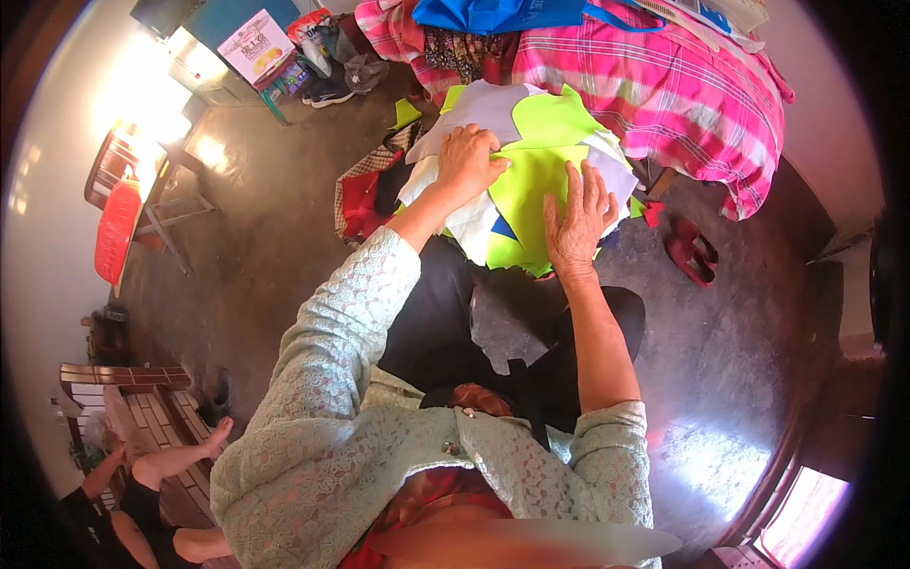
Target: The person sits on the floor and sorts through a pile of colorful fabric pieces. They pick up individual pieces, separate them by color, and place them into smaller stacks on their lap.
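A heap of cut fabric pieces lies in front of my knees, in yellow-green, pale grey-lilac and white, with a bit of blue. On top is a yellow-green fabric piece (pixel 527 194). My left hand (pixel 464 163) has its fingers curled at that piece's upper left edge, which it seems to pinch; the fingertips are partly hidden. My right hand (pixel 578 216) rests flat on the right side of the same piece, fingers stretched out. Beyond my hands lie a grey-lilac piece (pixel 471 112) and another yellow-green piece (pixel 559 116).
A pink checked cloth (pixel 654 100) drapes over a surface at the back, with a blue bag (pixel 512 13) on it. Red shoes (pixel 691 250) stand on the floor at right. A red chair (pixel 118 230) is at left. Another person's leg (pixel 180 465) shows on a bench at lower left.
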Demonstrator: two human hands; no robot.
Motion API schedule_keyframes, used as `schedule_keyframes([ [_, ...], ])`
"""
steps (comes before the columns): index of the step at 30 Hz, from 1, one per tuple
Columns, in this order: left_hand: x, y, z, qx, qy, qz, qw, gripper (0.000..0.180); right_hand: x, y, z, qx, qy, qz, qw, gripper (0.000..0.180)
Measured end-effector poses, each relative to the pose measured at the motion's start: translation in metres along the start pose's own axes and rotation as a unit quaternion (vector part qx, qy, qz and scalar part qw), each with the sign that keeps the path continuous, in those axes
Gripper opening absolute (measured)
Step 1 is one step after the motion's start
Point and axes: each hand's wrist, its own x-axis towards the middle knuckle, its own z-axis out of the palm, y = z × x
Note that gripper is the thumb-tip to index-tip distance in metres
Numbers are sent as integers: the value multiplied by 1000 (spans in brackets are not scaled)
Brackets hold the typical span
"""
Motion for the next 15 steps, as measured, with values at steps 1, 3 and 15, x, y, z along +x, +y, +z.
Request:
schedule_keyframes([
  [1, 1, 4, -1, 3, -2, -6, 1000, 28, 0, 2, 0, 2, -11, -2, 1000, 60],
  [3, 4, 12, -4, 8, -5, -17, 1000, 28, -4, 3, 6, 1, -17, 25, 1000, 57],
  [15, 6, 6, -19, -407, 30, -84, 909, 13, -4, 10, 7, 41, -17, 87, 995, 55],
])
